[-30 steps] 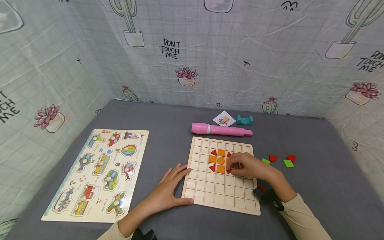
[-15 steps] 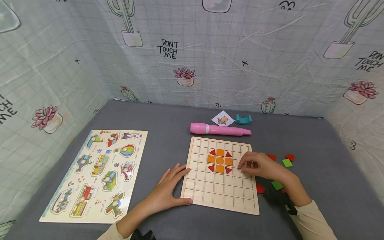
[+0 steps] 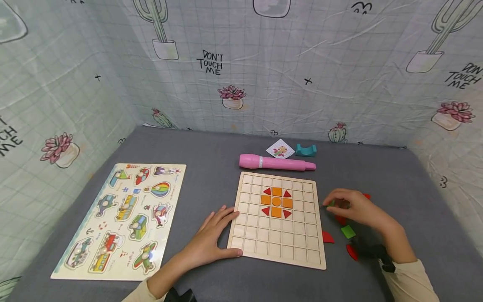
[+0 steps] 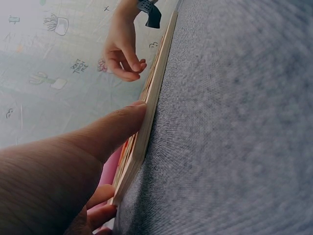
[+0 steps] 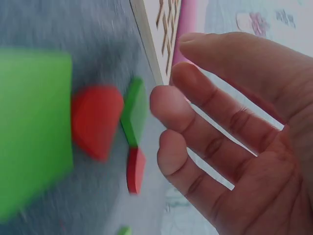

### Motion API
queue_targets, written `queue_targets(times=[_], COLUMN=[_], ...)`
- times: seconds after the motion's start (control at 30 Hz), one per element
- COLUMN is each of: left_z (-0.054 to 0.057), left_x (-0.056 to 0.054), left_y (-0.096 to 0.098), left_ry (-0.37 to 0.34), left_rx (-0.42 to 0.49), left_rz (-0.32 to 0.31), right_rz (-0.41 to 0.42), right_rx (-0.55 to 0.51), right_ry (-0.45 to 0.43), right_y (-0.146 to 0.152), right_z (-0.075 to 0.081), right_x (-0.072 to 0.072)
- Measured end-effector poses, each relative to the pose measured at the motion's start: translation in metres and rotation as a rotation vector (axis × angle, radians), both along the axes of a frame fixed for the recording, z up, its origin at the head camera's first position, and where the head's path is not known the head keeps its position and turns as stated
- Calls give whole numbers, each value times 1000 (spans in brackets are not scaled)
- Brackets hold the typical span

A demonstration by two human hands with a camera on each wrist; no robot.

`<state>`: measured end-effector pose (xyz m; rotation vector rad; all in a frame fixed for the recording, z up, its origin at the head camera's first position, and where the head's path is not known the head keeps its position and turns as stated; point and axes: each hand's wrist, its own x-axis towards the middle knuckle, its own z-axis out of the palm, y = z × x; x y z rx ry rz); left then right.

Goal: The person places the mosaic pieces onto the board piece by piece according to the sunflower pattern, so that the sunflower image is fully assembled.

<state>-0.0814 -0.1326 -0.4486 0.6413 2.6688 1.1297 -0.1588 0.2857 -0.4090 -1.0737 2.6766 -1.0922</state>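
A square wooden grid board [image 3: 258, 241] lies on the grey table. Around an orange circle [image 3: 276, 202] on it stand orange squares [image 3: 287, 203] and red triangles [image 3: 287, 214]. Spread along the board's left edge, my left hand [image 3: 211, 237] touches it with thumb and fingertips. My right hand [image 3: 356, 207] hovers right of the board over loose pieces, fingers loosely bent. In the right wrist view thumb and fingers are apart, with nothing between them. Below them lie a green piece [image 5: 137, 110] and red pieces [image 5: 98, 117]; a green piece [image 5: 34, 127] is closest to that camera.
A picture board [image 3: 160, 235] with vehicle shapes lies at the left. Behind the grid board are a pink tube [image 3: 279, 162], a white patterned card [image 3: 280, 149] and a teal cradle-shaped piece [image 3: 306, 151]. A red piece [image 3: 327, 238] lies against the board's right edge.
My right hand has left a red triangle on the board and moved right, off the board, to the loose pieces. My left hand stays at the board's left edge.
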Motion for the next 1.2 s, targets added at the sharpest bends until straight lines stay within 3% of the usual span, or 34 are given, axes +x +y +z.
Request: queue_targets(times=[0.27, 0.63, 0.9, 1.2], left_z=[-1, -1, 0, 0], left_x=[0, 0, 0, 0], left_y=[0, 0, 0, 1], left_ry=[14, 13, 11, 2], left_rx=[-9, -5, -10, -10], left_rz=[-3, -5, -4, -5], right_rz=[-98, -66, -83, -77], right_rx=[29, 25, 51, 29], right_ry=[-22, 23, -18, 23], right_y=[19, 15, 12, 7], right_z=[3, -8, -7, -7], right_x=[2, -3, -3, -2])
